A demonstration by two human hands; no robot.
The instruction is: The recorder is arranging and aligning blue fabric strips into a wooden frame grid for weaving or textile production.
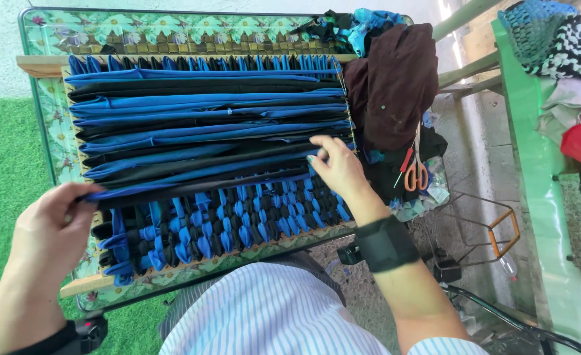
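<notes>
You are weaving cloth strips on a wooden frame loom (41, 66) that lies on a glass table (34, 118) with a flower pattern. The strip in work is a black fabric strip (198, 187); it runs straight from your left hand (54, 227) across to your right hand (340, 167), just above the part already woven.

To do this step well, I think you should keep the strip flat and lightly stretched between both hands, so it does not twist. Lead it over and under the blue and black strips (205, 112) one by one, and check that no strip is jumped. Then push it down evenly against the woven rows (231, 227), which lie just below your right hand, so that no gap stays.

Your left hand comes from the lower left, with the wrist bent a little. The fingers are curled closed around the left end of the black fabric strip, at the edge of the frame. Your right hand comes from the lower right, with a black wrist band (386, 243) on the forearm. Its back faces up, and the fingertips pinch or press the right end of the strip; how firmly they close I cannot see well.

Orange scissors (417, 172) lie just to the right of your right hand, and above them hangs dark brown cloth (395, 79).
</notes>
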